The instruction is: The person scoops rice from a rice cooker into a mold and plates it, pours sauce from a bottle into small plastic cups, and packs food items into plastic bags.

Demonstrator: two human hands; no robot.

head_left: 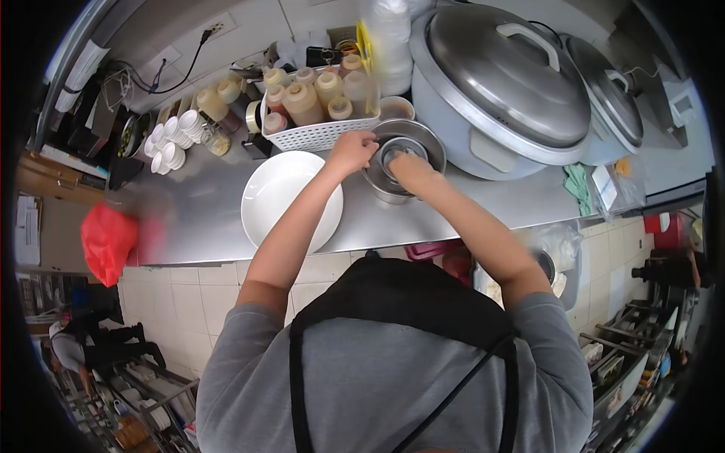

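Observed, left to right: left forearm slanting far and right across the white plate (260, 190), ending in left hand (350, 154) at the left rim of the metal bowl (435, 148), with wrist slightly bent and fingers curled towards thumb; cannot tell whether pinching the rim or only touching. Noted right forearm slanting far and left from the near right, with right hand (414, 174) tilted down and fingers dipped into the small metal container (387, 156) inside the bowl; fingertips hidden, so cannot tell whether grasping or loose.
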